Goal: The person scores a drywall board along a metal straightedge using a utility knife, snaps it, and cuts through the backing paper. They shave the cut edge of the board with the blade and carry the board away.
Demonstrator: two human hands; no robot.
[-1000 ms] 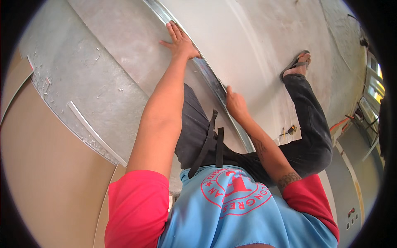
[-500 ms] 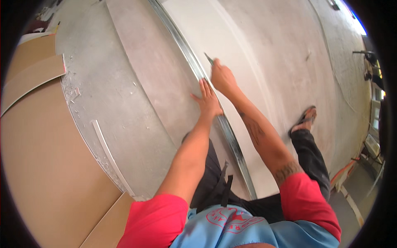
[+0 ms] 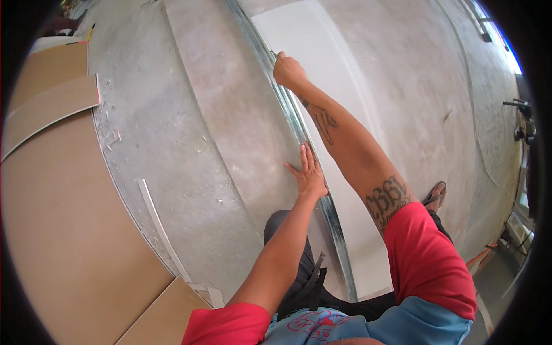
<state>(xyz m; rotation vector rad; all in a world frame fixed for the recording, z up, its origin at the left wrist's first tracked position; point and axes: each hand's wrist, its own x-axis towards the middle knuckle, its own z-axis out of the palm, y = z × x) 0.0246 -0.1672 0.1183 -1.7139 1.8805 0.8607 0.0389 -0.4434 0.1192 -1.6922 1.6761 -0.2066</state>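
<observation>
A long silvery metal stud (image 3: 335,227) lies lengthwise across a white plasterboard sheet (image 3: 313,34), running from near my legs to the far edge. My left hand (image 3: 311,178) presses flat on the stud, fingers spread. Farther along, my right hand (image 3: 289,71) is closed around a slim utility knife (image 3: 273,53) at the stud's right edge. Only the knife's tip end shows past the fingers; whether its blade touches the board is hidden.
Brown-faced boards (image 3: 63,213) are stacked on the left, with white crumbs along their edge. A narrow white strip (image 3: 158,224) lies on the dusty concrete floor (image 3: 135,75). My sandalled right foot (image 3: 435,195) is at the right. Equipment (image 3: 520,109) stands along the right edge.
My right hand has moved farther away along the stud with the knife, and its arm is stretched out. My left hand stays flat on the stud; the whole view has shifted slightly.
</observation>
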